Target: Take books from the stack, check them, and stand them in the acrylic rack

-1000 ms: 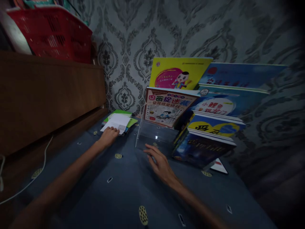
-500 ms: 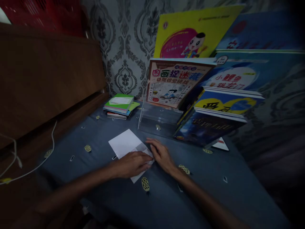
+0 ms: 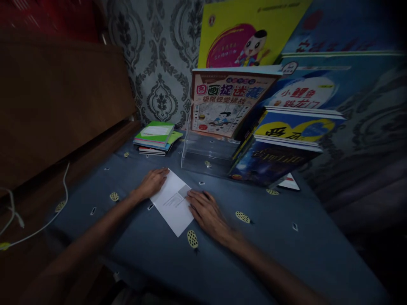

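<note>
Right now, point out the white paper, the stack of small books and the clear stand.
white paper [image 3: 173,207], head view, bare middle of the sheet
stack of small books [image 3: 155,137], head view, green top cover
clear stand [image 3: 208,154], head view, front panel

1. Bare blue cloth [image 3: 241,258] was left free on the near and right side.
2. The far side was blocked by a clear stand [image 3: 208,156] and leaning picture books [image 3: 280,144].
3. The far-left corner was taken by a small book stack [image 3: 155,137].
4. The left edge was bounded by a wooden board [image 3: 60,97] and a white cable [image 3: 47,222].
</note>
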A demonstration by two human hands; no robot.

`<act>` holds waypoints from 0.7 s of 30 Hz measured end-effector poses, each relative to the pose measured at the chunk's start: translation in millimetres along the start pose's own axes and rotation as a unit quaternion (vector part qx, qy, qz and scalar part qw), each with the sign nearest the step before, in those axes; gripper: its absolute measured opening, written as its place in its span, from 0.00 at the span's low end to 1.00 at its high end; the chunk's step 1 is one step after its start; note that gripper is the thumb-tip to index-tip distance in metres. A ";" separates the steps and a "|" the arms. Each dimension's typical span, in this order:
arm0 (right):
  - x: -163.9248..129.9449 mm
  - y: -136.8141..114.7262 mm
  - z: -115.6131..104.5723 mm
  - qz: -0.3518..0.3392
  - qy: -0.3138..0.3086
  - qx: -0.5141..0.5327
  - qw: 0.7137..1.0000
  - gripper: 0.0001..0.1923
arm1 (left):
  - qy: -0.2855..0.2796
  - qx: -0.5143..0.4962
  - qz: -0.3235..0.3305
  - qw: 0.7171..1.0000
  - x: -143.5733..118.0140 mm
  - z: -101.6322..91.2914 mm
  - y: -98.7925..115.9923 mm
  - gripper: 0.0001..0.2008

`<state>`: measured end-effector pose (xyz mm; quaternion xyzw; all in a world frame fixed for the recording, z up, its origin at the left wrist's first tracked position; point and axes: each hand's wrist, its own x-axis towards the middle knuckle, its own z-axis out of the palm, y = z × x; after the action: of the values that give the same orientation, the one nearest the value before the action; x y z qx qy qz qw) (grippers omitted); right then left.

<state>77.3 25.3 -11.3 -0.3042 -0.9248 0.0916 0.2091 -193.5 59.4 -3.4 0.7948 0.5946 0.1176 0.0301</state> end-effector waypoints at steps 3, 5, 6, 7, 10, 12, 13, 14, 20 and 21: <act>-0.8 11.2 -1.6 0.004 -0.022 -0.009 1.000 0.21 | 0.005 0.015 -0.012 1.000 -4.7 -6.6 -2.6 0.20; -0.6 27.8 -5.6 0.005 -0.040 -0.020 0.999 0.23 | 0.011 0.039 -0.019 0.999 -12.6 -11.3 4.8 0.17; 0.2 37.5 -8.4 0.007 -0.048 -0.027 0.998 0.25 | 0.013 0.052 -0.020 0.998 -17.2 -13.5 10.1 0.15; 1.7 46.7 -11.4 0.011 -0.053 -0.036 0.998 0.27 | 0.017 0.064 -0.020 0.998 -21.7 -15.4 15.7 0.13; 12.5 58.2 -16.1 0.035 -0.065 -0.062 0.995 0.30 | 0.029 0.095 -0.010 0.995 -32.8 -18.4 30.2 0.11; 25.7 44.7 -11.6 0.049 -0.089 -0.065 0.993 0.28 | 0.036 0.115 -0.005 0.993 -36.7 -17.7 35.5 0.11; 33.5 32.3 -7.0 0.047 -0.106 -0.055 0.992 0.27 | 0.038 0.124 -0.003 0.992 -37.6 -16.7 36.6 0.11; 41.4 17.9 -1.3 0.038 -0.113 -0.037 0.992 0.28 | 0.041 0.129 -0.002 0.991 -38.1 -15.6 36.9 0.11; 63.9 -26.5 22.6 0.022 -0.090 0.028 0.995 0.25 | 0.060 0.119 0.003 0.991 -37.4 -9.3 31.7 0.12; 60.1 -20.9 21.7 0.028 -0.085 0.026 0.996 0.26 | 0.062 0.121 0.003 0.991 -37.3 -8.6 31.2 0.12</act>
<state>13.0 43.7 -4.7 -0.3158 -0.9275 0.1475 0.1350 -176.0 14.0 5.2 0.7854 0.6030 0.0938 -0.1037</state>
